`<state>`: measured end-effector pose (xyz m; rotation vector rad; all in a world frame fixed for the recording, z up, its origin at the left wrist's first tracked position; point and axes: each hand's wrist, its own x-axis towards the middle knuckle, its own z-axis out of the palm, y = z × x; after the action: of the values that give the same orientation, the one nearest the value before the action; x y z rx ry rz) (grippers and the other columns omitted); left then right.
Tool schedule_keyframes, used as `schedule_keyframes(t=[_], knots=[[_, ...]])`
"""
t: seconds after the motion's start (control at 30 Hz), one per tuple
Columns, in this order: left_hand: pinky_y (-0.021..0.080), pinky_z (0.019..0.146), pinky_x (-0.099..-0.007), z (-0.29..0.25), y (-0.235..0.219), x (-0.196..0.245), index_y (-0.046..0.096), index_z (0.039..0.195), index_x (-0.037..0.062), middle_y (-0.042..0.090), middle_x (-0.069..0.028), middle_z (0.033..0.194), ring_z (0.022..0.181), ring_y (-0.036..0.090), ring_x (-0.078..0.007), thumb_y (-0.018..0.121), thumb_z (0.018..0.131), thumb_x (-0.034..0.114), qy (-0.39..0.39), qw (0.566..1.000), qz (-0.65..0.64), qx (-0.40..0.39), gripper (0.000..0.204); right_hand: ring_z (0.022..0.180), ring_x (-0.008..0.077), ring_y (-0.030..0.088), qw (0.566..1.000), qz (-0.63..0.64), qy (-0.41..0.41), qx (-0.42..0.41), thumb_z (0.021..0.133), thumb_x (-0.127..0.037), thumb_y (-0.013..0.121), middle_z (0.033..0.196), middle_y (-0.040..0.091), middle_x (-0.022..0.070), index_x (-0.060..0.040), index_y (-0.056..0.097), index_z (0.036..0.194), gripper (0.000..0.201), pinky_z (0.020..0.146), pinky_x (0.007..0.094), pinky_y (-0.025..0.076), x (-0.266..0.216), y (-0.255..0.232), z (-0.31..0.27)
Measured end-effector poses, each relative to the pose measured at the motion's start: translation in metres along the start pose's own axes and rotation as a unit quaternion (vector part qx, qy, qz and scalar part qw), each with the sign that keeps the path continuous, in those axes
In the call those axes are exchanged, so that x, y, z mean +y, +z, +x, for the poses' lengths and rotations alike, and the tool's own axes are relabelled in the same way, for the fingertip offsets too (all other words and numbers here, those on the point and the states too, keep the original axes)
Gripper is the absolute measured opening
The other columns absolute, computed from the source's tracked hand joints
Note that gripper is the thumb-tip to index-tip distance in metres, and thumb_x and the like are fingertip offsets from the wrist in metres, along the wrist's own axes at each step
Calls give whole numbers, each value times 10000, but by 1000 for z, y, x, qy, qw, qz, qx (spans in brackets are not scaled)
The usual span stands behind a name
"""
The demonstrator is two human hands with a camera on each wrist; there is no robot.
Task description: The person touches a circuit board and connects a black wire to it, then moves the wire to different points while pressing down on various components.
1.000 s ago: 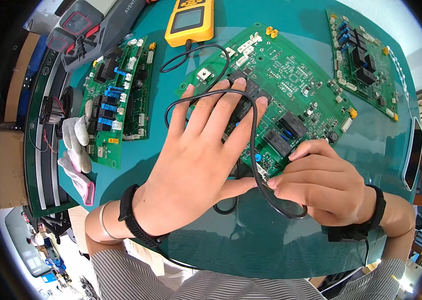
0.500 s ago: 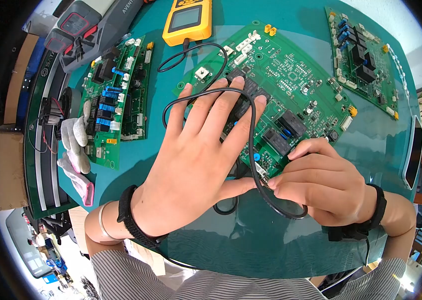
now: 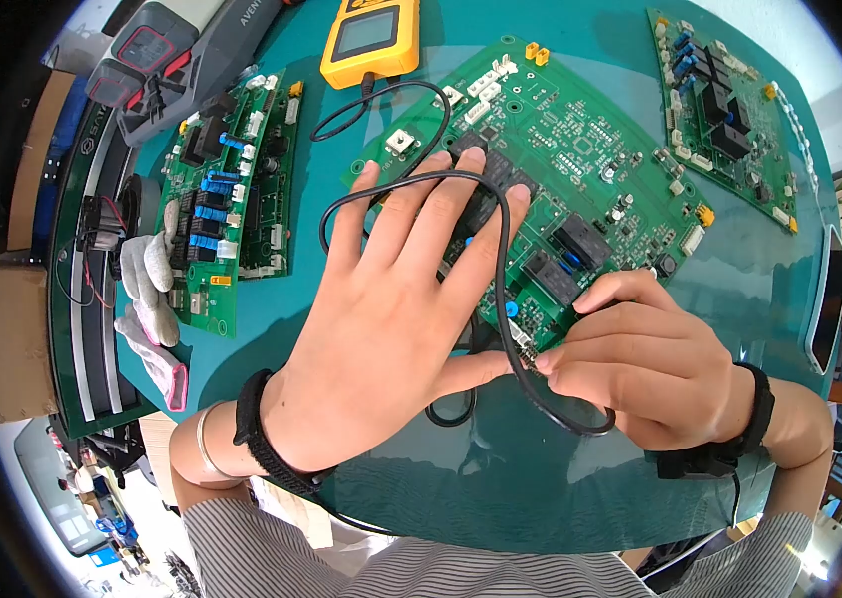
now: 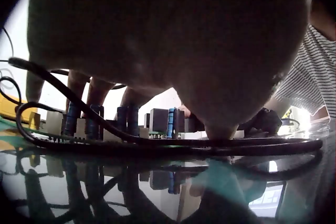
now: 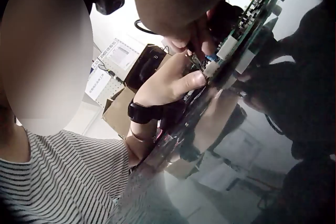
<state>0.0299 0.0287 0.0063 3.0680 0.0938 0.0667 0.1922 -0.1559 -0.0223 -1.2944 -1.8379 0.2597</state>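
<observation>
A green circuit board point(image 3: 580, 140) lies on the table under both hands. Across its left part the left hand point(image 3: 381, 289) is spread, fingertips on the black relays point(image 3: 489, 179), thumb stretched toward the board's near corner. At that corner the right hand point(image 3: 640, 364) pinches something small beside the pin header point(image 3: 529, 357); its fingertips hide most of it. A black cable point(image 3: 511, 329) loops over the left fingers and passes by the right fingertips. In the left wrist view, blue components point(image 4: 93, 121) stand beneath the left hand point(image 4: 168, 35). The right wrist view shows the left thumb by a white connector point(image 5: 211, 69).
A yellow handheld meter point(image 3: 371, 42) sits at the back with the cable plugged in. Two upright boards point(image 3: 212, 219) and a grey-pink glove point(image 3: 152, 289) are at left. Another board point(image 3: 725, 125) lies back right, with a phone point(image 3: 826, 299) at the right edge.
The meter and the board have shifted very slightly left in the head view. Both hands keep nearly the same pose and place.
</observation>
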Motion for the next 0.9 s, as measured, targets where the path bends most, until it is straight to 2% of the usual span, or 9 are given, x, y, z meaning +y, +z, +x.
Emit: schedule_keyframes(t=[0.23, 0.3, 0.9], knots=[[281, 1198, -557, -1, 1, 2, 416, 1585, 99, 409, -199, 1560, 1393, 426, -391, 727, 760, 632, -6, 1000, 9, 0, 1030, 837, 271, 689, 1000, 4, 3, 3, 842, 2, 737, 916, 700, 153, 60, 702, 972, 147, 902, 460, 544, 0, 1, -1], [279, 1199, -557, 0, 0, 2, 414, 1587, 99, 408, -200, 1560, 1396, 425, -392, 727, 759, 631, -7, 1000, 9, -1, 1033, 854, 243, 722, 1000, -1, 11, 11, 880, 79, 630, 962, 759, 120, 11, 712, 974, 142, 908, 463, 520, 1, 3, -3], [283, 1194, -548, -1, 1, 2, 415, 1583, 81, 411, -214, 1555, 1405, 420, -400, 684, 781, 665, -1, 1000, 19, 1, 1028, 842, 241, 718, 1000, -2, 12, 18, 883, 74, 650, 952, 755, 111, 9, 714, 973, 128, 914, 469, 528, 0, 4, -3]])
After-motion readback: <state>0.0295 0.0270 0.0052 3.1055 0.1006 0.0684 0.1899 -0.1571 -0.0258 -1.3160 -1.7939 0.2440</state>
